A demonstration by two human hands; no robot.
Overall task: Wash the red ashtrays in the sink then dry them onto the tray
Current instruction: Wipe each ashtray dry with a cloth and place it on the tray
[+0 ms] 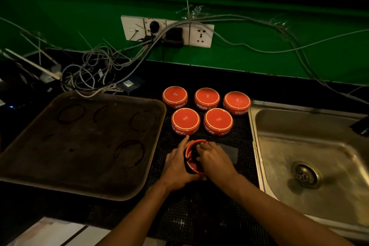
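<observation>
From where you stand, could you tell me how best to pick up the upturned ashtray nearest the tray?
Probably grip that ashtray across its round side wall from above, fingers left and right. It sits base-up on the mat, so no rim shows to hook, and a neighbour stands close on its right.

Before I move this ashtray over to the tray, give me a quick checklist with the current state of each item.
1. Left hand grips the held ashtray: ok.
2. Right hand with dark cloth inside it: ok.
3. Ashtray fully dry: cannot tell.
4. Tray has free space: ok.
5. Five upturned ashtrays stand apart from the path: ok.
6. Sink tap off: cannot tell.
</observation>
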